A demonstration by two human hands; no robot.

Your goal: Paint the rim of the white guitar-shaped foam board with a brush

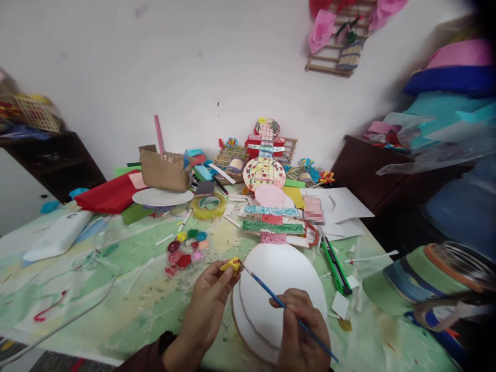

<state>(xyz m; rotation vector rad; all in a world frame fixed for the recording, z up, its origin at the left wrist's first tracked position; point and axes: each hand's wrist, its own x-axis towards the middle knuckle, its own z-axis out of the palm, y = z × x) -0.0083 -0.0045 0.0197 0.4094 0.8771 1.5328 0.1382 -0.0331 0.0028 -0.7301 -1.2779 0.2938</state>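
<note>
My left hand (207, 305) pinches a small yellow piece (231, 265) between thumb and fingers, just above the table. My right hand (300, 330) grips a thin blue paintbrush (284, 306), and the brush tip touches the yellow piece. Under both hands lie white oval foam boards (279, 279), stacked. A round paint palette (187, 249) with red, green, yellow and blue wells sits just left of the yellow piece.
Glittery strips (273, 226), a green utility knife (335, 263), a tape roll (209, 205), a white plate (163, 197), a cardboard box (165, 170), red paper (110, 195) and a painted guitar model (264, 168) crowd the green table (116, 294). A jar (457, 263) stands at the right.
</note>
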